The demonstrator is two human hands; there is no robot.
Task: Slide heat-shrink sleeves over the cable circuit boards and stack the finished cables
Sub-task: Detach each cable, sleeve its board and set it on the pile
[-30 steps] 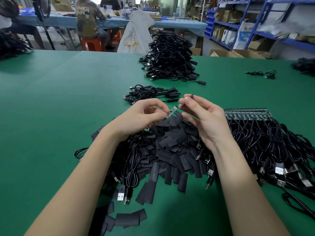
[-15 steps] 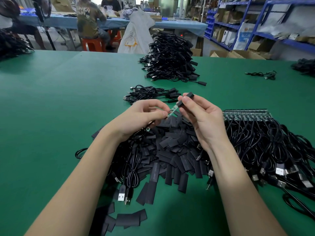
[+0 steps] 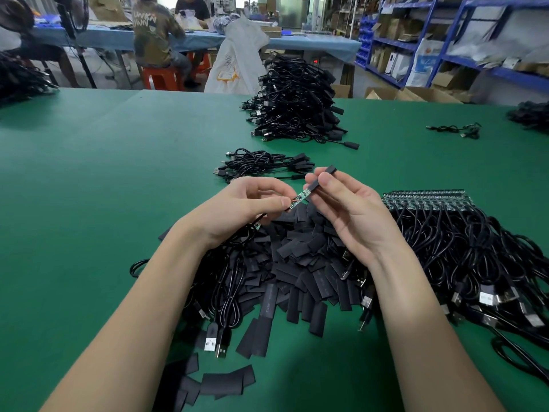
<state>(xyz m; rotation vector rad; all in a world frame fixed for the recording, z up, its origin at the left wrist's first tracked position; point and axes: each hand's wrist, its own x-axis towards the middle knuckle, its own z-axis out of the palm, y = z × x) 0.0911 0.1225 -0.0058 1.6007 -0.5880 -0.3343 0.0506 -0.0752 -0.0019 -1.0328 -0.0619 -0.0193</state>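
head view: two hands are working at the centre. the left hand [image 3: 249, 203] is pinching one green circuit board [image 3: 300, 198]; the right hand [image 3: 349, 208], at its 3 o'clock, is pinching one black sleeve [image 3: 322, 177], mouth touching the board's tip. two finished stacks [image 3: 292, 108] are lying at 12 o'clock.

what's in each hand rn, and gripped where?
Left hand pinches the green circuit board at its wired end. Right hand pinches a black heat-shrink sleeve mid-length, its mouth at the board's free end.
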